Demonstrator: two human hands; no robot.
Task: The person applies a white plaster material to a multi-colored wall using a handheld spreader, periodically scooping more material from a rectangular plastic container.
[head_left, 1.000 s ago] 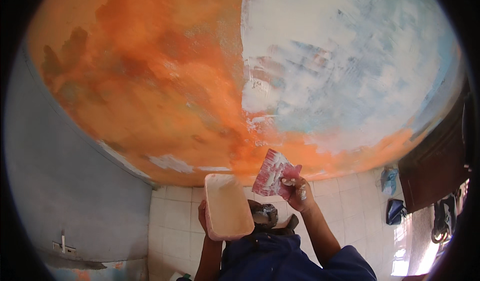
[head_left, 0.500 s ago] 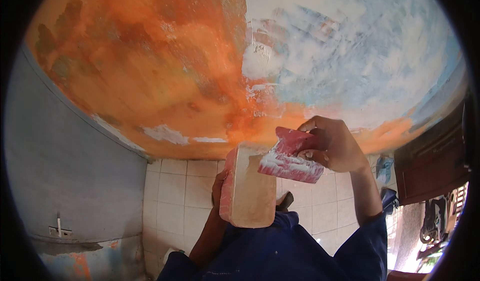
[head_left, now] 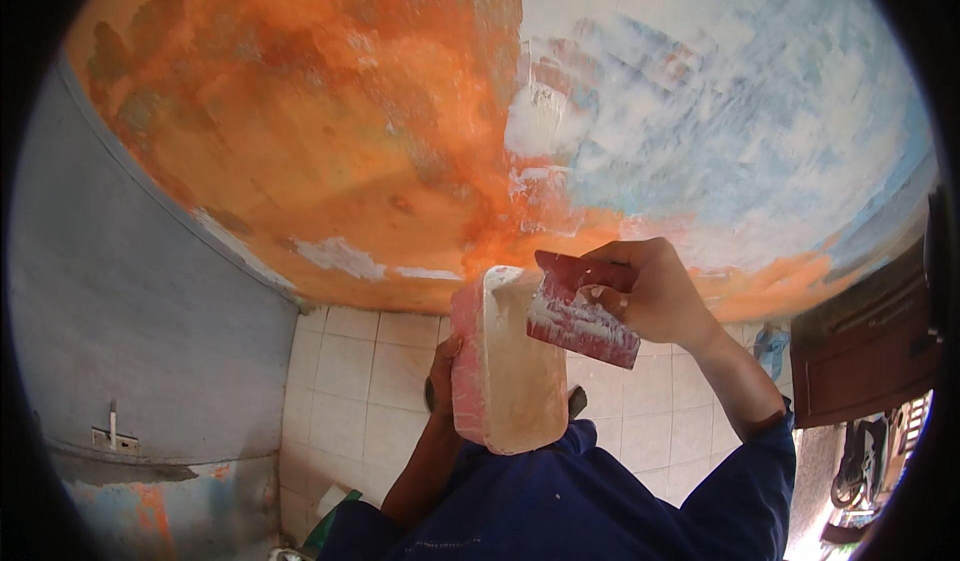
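Note:
My left hand (head_left: 443, 369) grips a pinkish plastic tub (head_left: 467, 386) by its left side; most of those fingers are hidden behind it. The tub is tilted so that its pale, smeared inside faces me. In my right hand (head_left: 662, 291) is a dark red putty spreader (head_left: 590, 333), a flat plate pinched between thumb and fingers. White paste coats its lower part. The spreader hangs just over the tub's upper right rim. Beyond both stands a wall, bare orange (head_left: 300, 131) on the left and coated with whitish paste (head_left: 640, 151) on the right.
A grey panel (head_left: 150, 271) with a metal latch rises at my left. Pale floor tiles (head_left: 340, 376) lie below the wall. To the right are a brown wooden panel (head_left: 860, 346) and a bright opening with a motorcycle (head_left: 855, 471) outside. Something green (head_left: 335, 521) lies at lower left.
The spreader has turned a little more upright at the tub's rim, its pasted face now darker in shadow. Tub and left hand have shifted slightly right as the whole view moved.

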